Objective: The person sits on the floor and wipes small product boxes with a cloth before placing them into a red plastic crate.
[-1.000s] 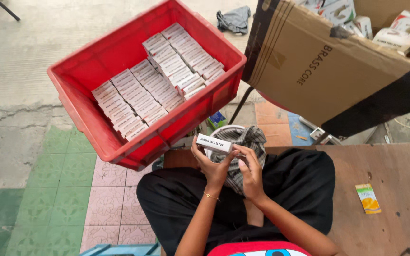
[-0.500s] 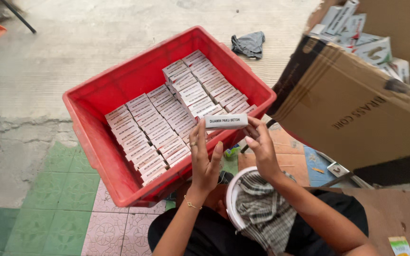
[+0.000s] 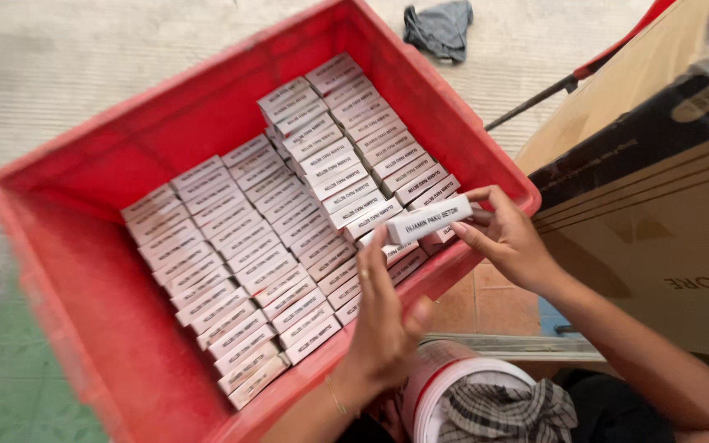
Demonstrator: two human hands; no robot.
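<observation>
1. Fingers (image 3: 379, 246) of our left hand (image 3: 383, 324) press against one end of a small white box (image 3: 428, 219), while our right hand (image 3: 506, 238) pinches the other end between thumb and fingertips; both hands are closed on the box, which sits level between them.
2. Nearest to us, below the hands, we see a white bucket (image 3: 424, 385) with a checked cloth (image 3: 506, 410) bundled inside it (only its upper part is in view).
3. We hold the small white box just above the near right corner of a red plastic crate (image 3: 84, 271), over the boxes already packed there.
4. Inside the crate, rows of matching white boxes (image 3: 248, 246) lie side by side in several columns, filling most of the bottom; a strip along the left side shows bare red.
5. On our right a large cardboard carton (image 3: 658, 205) with a dark band stands just beside the crate, its flap leaning over our right forearm.
6. Under the crate we make out tiles, green (image 3: 2, 394) at lower left and pinkish between crate and carton.
7. Farther off lies the pale concrete floor (image 3: 43, 66), with a crumpled grey rag (image 3: 441, 26) past the crate's far rim, and a thin dark rod (image 3: 543, 94) running toward the carton.
</observation>
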